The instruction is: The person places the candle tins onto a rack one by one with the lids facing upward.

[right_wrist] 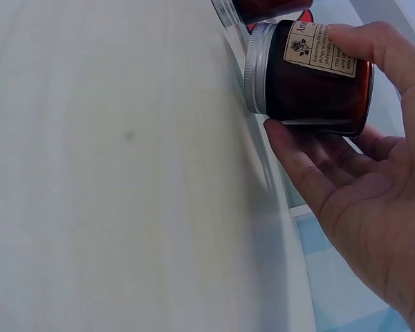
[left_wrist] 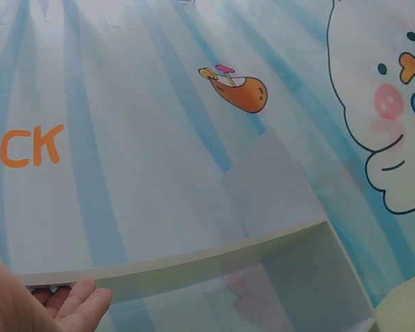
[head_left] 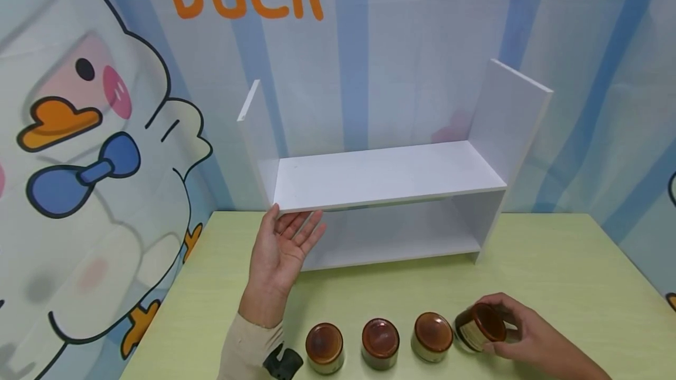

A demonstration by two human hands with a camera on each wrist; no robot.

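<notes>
My right hand (head_left: 514, 333) grips a brown glass jar (right_wrist: 318, 79), thumb on one side and fingers on the other. The jar's cream label carries a small rose drawing, and its silver lid faces the table; in the head view it leans a little. To its left stand three similar jars in a row: a near one (head_left: 432, 333), a middle one (head_left: 380, 339) and a far left one (head_left: 324, 345), brown glass bases up. My left hand (head_left: 282, 251) is palm up at the front left corner of the white shelf (head_left: 391, 175), its extended fingers just under the upper board.
The shelf has two boards and raised side panels and stands at the back of the pale green table (head_left: 554, 274). Behind it hangs a blue striped cloth (head_left: 401, 46) with cartoon ducks. A dark strap (head_left: 283, 362) sits at my left cuff.
</notes>
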